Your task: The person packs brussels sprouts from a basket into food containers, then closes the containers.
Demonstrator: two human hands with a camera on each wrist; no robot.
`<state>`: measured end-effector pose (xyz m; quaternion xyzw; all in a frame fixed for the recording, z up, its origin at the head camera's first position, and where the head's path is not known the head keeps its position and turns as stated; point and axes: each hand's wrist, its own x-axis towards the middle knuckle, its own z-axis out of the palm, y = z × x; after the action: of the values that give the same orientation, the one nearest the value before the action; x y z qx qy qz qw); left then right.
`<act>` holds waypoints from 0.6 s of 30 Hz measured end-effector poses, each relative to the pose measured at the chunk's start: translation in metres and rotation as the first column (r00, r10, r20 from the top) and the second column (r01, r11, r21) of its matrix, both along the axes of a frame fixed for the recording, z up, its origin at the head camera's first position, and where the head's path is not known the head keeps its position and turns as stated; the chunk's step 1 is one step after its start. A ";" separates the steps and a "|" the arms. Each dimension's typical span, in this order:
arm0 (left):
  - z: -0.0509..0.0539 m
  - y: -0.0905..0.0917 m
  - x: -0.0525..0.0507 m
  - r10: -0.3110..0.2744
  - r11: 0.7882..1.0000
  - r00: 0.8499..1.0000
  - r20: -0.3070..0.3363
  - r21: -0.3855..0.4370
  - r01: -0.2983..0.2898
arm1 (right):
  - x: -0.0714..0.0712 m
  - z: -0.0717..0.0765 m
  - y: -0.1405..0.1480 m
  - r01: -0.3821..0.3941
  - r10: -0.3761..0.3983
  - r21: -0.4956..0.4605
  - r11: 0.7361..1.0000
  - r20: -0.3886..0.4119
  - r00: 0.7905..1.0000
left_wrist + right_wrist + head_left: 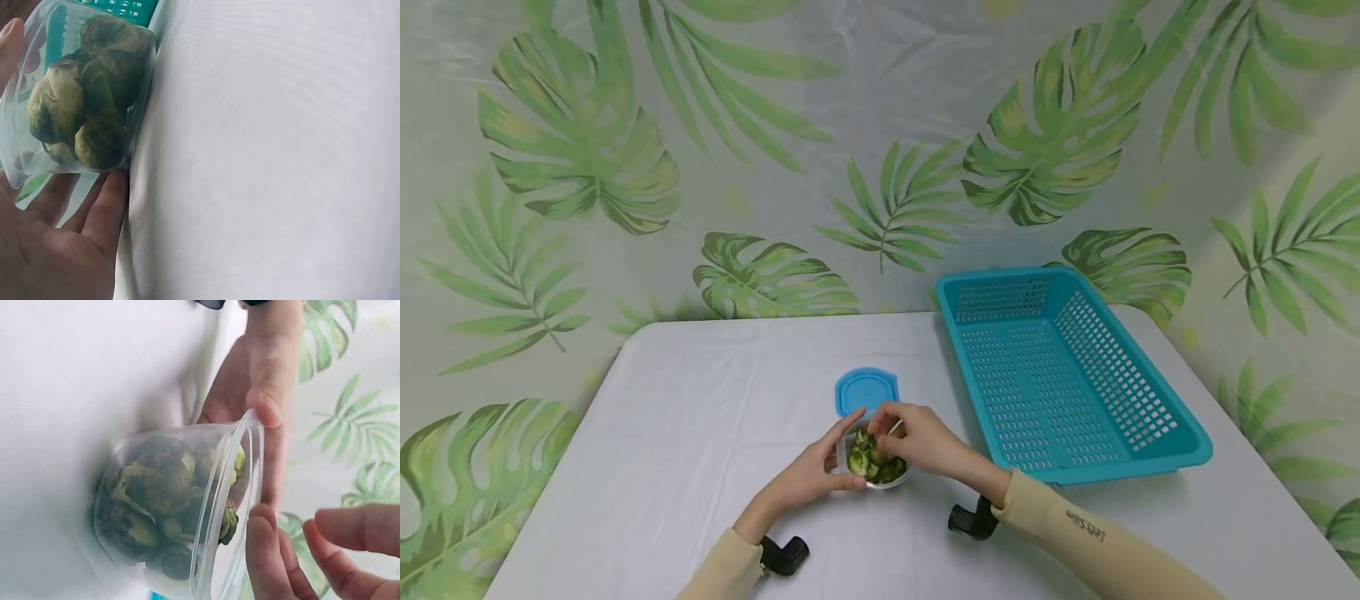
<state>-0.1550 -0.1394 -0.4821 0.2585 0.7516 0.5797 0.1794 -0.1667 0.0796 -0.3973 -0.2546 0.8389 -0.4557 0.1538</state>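
A clear plastic container point(215, 550) of green Brussels sprouts point(865, 462) stands on the white-covered table. My left hand point(808, 477) holds it from the side, thumb at the near rim; the left wrist view shows fingers against its wall. Over the opening hangs my right hand point(921, 437), fingers bent toward the sprouts. From the right wrist, its fingertips point(262, 544) appear beside the rim, with nothing visible between thumb and fingers. A blue lid point(867, 390) lies just behind the container.
A large teal perforated basket point(1150, 358) stands on the right of the table point(722, 400). A leaf-patterned sheet point(895, 208) hangs behind the table. Both wrists carry black cameras point(973, 521).
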 end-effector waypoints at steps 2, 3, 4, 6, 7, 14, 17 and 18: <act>0.000 0.000 0.000 0.006 1.000 1.000 0.002 -0.006 -0.006 | 0.001 0.001 0.001 0.037 -0.037 -0.021 0.999 -0.009 0.999; 0.001 0.001 0.001 0.007 1.000 1.000 0.000 -0.009 -0.007 | 0.001 0.001 0.002 0.060 -0.060 -0.037 0.998 -0.011 0.998; 0.001 0.001 0.001 0.009 1.000 1.000 0.000 -0.012 -0.009 | 0.002 0.002 0.002 0.087 -0.088 -0.054 0.995 -0.012 0.996; 0.002 0.001 0.001 0.010 1.000 1.000 0.000 -0.016 -0.010 | 0.002 0.002 0.003 0.141 -0.143 -0.083 0.987 -0.015 0.990; 0.002 0.001 0.001 0.009 1.000 1.000 -0.003 -0.016 -0.009 | 0.003 0.003 0.003 0.166 -0.168 -0.102 0.981 -0.012 0.986; 0.003 0.002 0.000 0.034 0.998 0.999 -0.035 -0.058 -0.036 | 0.007 0.002 0.005 0.293 -0.292 -0.250 0.923 0.045 0.955; 0.004 0.002 -0.001 0.036 0.997 0.998 -0.049 -0.071 -0.039 | 0.008 -0.001 0.004 0.343 -0.343 -0.299 0.891 0.056 0.938; 0.004 0.002 -0.001 0.031 0.997 0.998 -0.052 -0.072 -0.035 | 0.008 -0.002 0.003 0.359 -0.360 -0.309 0.881 0.057 0.931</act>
<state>-0.1562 -0.1374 -0.4778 0.2538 0.7806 0.5482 0.1600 -0.1585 0.0827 -0.3996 -0.1163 0.7885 -0.6035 0.0232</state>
